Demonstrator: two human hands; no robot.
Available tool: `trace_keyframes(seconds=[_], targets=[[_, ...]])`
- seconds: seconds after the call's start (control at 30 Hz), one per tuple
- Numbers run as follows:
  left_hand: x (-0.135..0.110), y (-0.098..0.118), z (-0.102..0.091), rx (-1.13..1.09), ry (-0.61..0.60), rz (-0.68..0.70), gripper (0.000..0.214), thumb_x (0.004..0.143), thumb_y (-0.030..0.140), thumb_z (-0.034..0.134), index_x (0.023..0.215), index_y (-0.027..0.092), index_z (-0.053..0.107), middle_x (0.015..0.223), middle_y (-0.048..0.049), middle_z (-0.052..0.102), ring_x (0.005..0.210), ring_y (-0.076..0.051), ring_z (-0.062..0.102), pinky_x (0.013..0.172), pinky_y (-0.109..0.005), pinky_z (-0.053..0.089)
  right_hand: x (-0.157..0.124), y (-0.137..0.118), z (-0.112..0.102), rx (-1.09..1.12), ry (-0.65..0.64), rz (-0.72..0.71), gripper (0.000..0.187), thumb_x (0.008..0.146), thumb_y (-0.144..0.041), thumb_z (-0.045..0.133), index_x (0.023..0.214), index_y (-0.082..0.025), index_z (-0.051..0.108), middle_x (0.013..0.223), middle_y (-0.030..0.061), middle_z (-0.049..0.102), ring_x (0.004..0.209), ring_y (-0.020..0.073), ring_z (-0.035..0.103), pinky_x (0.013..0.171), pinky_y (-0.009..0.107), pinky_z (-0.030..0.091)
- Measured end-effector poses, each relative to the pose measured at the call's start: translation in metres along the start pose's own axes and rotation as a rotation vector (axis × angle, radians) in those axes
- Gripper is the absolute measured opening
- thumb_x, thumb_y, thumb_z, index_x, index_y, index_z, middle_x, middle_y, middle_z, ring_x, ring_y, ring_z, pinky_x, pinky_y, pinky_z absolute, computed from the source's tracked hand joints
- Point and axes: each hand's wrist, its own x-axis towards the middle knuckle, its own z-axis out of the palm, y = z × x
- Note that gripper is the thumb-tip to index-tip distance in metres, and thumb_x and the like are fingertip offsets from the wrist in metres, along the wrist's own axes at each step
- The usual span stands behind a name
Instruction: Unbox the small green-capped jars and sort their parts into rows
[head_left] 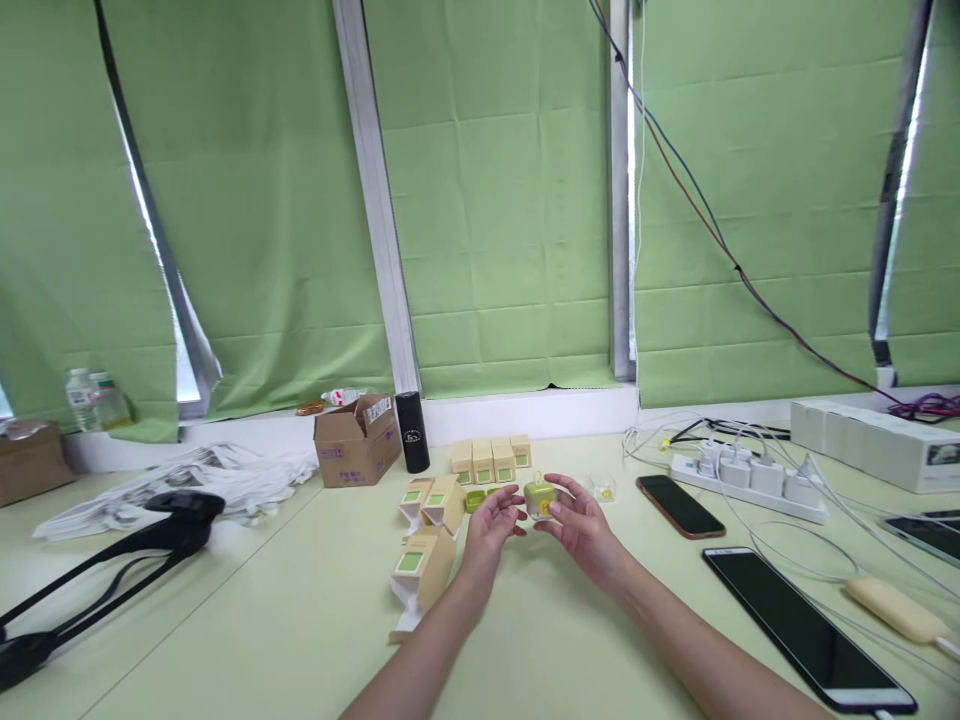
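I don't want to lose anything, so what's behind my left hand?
Just behind your left hand, a green thing shows; farther back stands a row of small boxes. Your hand covers part of the green thing, hiding its full shape.

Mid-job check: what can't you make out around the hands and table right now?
All in the head view:
1. Print on the small green container in the right hand: too small.
2. Whether the left hand touches that container: too small to tell.
3. Part of the green item: hidden behind the left hand.
4. Inside the cardboard box: hidden by its walls.
5. Black frame: cut off by the left edge.
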Motion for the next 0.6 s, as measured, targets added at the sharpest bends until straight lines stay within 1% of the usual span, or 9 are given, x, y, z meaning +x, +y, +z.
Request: trace_keyframes(seconds=[0.07,0.13,0.2,0.27,0.4,0.6], targets=[[-0.002,0.004,0.002,0.014,0.011,0.014,0.055,0.075,0.047,0.085,0.118,0.015,0.072,0.111,-0.0135,0.07,0.09,-0.021,0.067,0.076,-0.032,0.056,0.001,0.004,0.001,-0.095,0.066,-0.073,0.062,0.065,-0.043,0.09,0.118,-0.027,0.06,0.109,0.0083,0.07,0.096,0.0277,0.069,0.081,0.042,0.057],[-0.003,0.007,0.004,0.032,0.024,0.025,0.055,0.073,0.046,0.086,0.117,0.015,0.072,0.112,-0.0145,0.071,0.095,-0.024,0.068,0.078,-0.034,0.057,0.001,0.007,0.002,-0.201,0.113,-0.147,0.065,0.063,-0.043,0.091,0.118,-0.027,0.059,0.107,0.0079,0.067,0.101,0.0279,0.066,0.08,0.04,0.057],[-0.003,0.009,0.004,0.057,0.036,0.033,0.055,0.071,0.045,0.088,0.114,0.014,0.073,0.113,-0.0157,0.072,0.101,-0.027,0.068,0.081,-0.035,0.058,0.0,0.01,0.005,-0.291,0.129,-0.207,0.064,0.065,-0.041,0.09,0.119,-0.027,0.058,0.108,0.0079,0.065,0.107,0.0284,0.063,0.082,0.038,0.057],[-0.003,0.01,0.004,0.091,0.053,0.045,0.052,0.069,0.045,0.089,0.11,0.015,0.075,0.114,-0.016,0.073,0.105,-0.029,0.068,0.086,-0.038,0.057,-0.002,0.011,0.008,-0.368,0.128,-0.249,0.06,0.069,-0.039,0.086,0.12,-0.028,0.057,0.111,0.0084,0.064,0.112,0.0285,0.061,0.084,0.038,0.056],[-0.001,0.011,0.003,0.134,0.09,0.073,0.046,0.068,0.042,0.089,0.104,0.015,0.078,0.112,-0.015,0.076,0.108,-0.03,0.07,0.097,-0.042,0.055,-0.007,0.011,0.013,-0.483,0.141,-0.293,0.053,0.076,-0.032,0.081,0.122,-0.028,0.056,0.119,0.0098,0.064,0.119,0.0287,0.059,0.09,0.04,0.055],[0.001,0.013,0.002,0.221,0.125,0.14,0.032,0.074,0.039,0.083,0.098,0.018,0.081,0.11,-0.0131,0.078,0.108,-0.03,0.07,0.098,-0.043,0.054,-0.009,0.013,0.014,-0.556,0.106,-0.308,0.048,0.078,-0.032,0.079,0.123,-0.028,0.061,0.125,0.0102,0.065,0.121,0.0296,0.06,0.097,0.045,0.056]])
